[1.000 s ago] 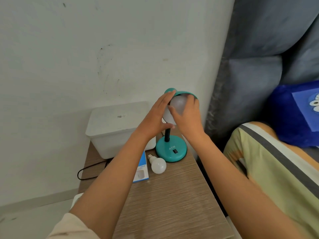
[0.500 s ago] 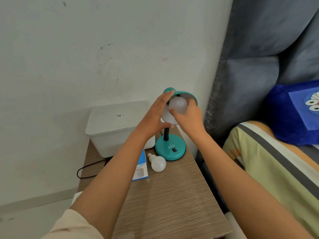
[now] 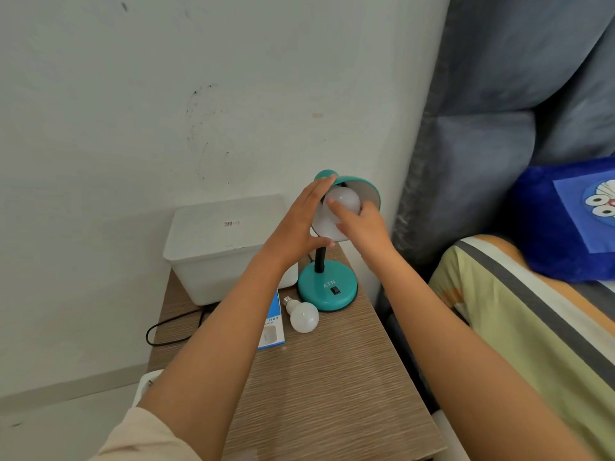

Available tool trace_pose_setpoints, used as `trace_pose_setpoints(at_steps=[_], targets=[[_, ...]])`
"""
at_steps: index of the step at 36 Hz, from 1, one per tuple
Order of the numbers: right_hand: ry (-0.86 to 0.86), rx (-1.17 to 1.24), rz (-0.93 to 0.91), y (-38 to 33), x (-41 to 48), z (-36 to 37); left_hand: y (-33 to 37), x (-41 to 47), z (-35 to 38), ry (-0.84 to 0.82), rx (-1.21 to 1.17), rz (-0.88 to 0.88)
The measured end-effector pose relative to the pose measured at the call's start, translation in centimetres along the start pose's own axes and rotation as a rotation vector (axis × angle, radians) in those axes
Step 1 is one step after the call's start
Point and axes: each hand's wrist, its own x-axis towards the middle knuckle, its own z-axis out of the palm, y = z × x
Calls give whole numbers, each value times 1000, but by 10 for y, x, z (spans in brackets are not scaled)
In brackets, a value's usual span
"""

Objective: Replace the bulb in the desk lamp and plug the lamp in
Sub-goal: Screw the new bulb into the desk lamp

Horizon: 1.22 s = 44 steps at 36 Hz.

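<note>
A teal desk lamp stands at the back of the wooden bedside table, its round base (image 3: 327, 289) bearing a black switch. My left hand (image 3: 299, 227) holds the left side of the teal shade (image 3: 362, 188), fingers spread along it. My right hand (image 3: 361, 224) grips a white bulb (image 3: 342, 202) sitting in the mouth of the shade. A second white bulb (image 3: 303, 316) lies loose on the table in front of the base. Beside it lies a blue and white bulb box (image 3: 271, 331), partly under my left forearm.
A white lidded plastic box (image 3: 216, 241) fills the table's back left corner. A black cord (image 3: 169, 329) loops off the table's left edge. The wall is close behind. A grey padded headboard (image 3: 482, 161) and a bed with a blue cushion (image 3: 565, 221) lie to the right.
My right hand has slid down and turned on the bulb, so more of the bulb and the shade's white inside show. The left hand stays on the shade.
</note>
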Motion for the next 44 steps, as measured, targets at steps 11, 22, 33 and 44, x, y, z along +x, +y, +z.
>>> trace_pose_setpoints(at_steps=[11, 22, 33, 44], targets=[[36, 45, -16, 10, 1, 0, -1, 0, 0, 10, 7, 7], [160, -152, -279, 6, -4, -1, -2, 1, 0, -6, -1, -16], [91, -99, -132, 4, -2, 0, -2, -1, 1, 8, -5, -7], [-17, 110, 46, 7, 3, -2, 1, -1, 1, 3, -1, -17]])
